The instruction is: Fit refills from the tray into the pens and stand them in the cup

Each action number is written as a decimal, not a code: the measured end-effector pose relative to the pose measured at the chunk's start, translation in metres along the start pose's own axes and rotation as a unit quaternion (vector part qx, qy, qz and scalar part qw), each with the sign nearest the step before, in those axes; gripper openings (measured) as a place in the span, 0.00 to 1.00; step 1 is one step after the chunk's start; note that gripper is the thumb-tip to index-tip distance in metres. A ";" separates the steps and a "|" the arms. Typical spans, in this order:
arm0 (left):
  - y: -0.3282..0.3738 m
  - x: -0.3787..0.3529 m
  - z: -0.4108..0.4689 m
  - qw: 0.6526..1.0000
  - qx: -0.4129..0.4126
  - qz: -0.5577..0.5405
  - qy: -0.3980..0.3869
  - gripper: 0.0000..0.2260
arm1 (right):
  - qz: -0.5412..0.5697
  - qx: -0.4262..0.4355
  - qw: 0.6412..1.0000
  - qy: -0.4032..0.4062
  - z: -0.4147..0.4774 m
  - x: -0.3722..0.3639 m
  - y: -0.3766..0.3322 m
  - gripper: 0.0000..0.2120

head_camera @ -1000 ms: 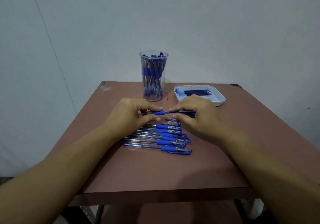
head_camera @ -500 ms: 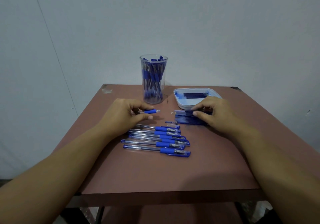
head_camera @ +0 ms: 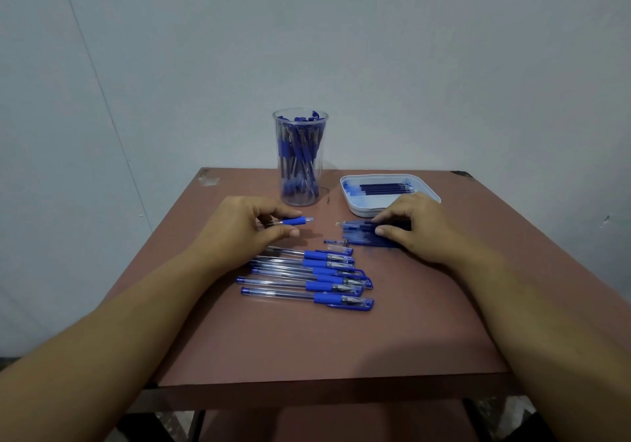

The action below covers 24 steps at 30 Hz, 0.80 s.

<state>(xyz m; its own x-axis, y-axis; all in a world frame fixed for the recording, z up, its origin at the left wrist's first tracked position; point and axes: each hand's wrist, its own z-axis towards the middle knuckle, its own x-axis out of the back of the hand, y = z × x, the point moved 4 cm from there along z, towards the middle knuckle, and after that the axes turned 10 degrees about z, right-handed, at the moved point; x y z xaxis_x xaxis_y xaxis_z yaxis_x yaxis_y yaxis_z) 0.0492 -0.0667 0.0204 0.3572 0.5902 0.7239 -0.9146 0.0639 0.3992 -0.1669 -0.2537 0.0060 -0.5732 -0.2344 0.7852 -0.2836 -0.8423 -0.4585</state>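
Observation:
My left hand (head_camera: 239,226) grips a clear pen barrel (head_camera: 297,221) with a blue grip, held level above the table. My right hand (head_camera: 416,226) rests on a pile of dark blue refills (head_camera: 362,236) lying on the table just in front of the tray, its fingertips curled onto them. The white tray (head_camera: 351,199) at the back right holds several more refills (head_camera: 386,188). A clear cup (head_camera: 300,158) full of blue pens stands at the back centre. Several capped pens (head_camera: 307,277) lie in a row in front of my hands.
A small loose pen part (head_camera: 336,242) lies between the pen row and the refill pile. The brown table (head_camera: 307,346) has a near edge close to me and stands against a pale wall.
My hands held one pen together a second ago. They have come apart: the left keeps the barrel, the right moved right to the refill pile by the tray.

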 end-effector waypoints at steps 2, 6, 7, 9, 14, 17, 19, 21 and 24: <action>0.000 0.001 0.000 1.000 -0.001 -0.004 0.001 0.12 | 0.015 0.004 1.000 0.015 0.001 0.001 -0.001 0.04; 0.000 0.000 0.000 1.000 -0.003 -0.007 -0.002 0.12 | 0.017 -0.002 1.000 0.023 0.015 0.011 -0.002 0.05; 0.000 0.001 0.001 1.000 -0.008 -0.007 0.000 0.12 | 0.017 -0.009 1.000 0.020 0.022 0.016 -0.002 0.04; 0.000 0.002 0.001 1.000 -0.014 -0.006 0.001 0.13 | 0.012 -0.019 1.000 0.009 0.037 0.023 -0.002 0.04; -0.003 0.001 0.003 1.000 -0.022 -0.007 0.001 0.11 | -0.009 -0.092 0.993 -0.068 0.069 0.023 0.012 0.08; -0.004 0.000 0.004 1.000 -0.027 -0.009 0.000 0.11 | -0.008 -0.127 0.986 -0.105 0.082 0.016 0.025 0.07; -0.004 0.000 0.004 1.000 -0.027 -0.011 0.002 0.11 | 0.006 -0.138 0.984 -0.112 0.085 0.012 0.030 0.07; -0.005 0.001 0.005 1.000 -0.028 -0.011 0.003 0.11 | 0.015 -0.147 0.982 -0.117 0.087 0.008 0.035 0.08; -0.005 0.001 0.005 1.000 -0.029 -0.008 0.002 0.12 | 0.015 -0.152 0.981 -0.117 0.087 0.004 0.038 0.07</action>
<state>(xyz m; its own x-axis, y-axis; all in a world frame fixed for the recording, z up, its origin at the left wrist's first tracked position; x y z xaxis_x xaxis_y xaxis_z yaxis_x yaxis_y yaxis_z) 0.0554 -0.0704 0.0215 0.3723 0.5912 0.7155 -0.9179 0.1203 0.3782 -0.1127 -0.3291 0.0281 -0.4031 -0.3915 0.8272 -0.5052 -0.6585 -0.5578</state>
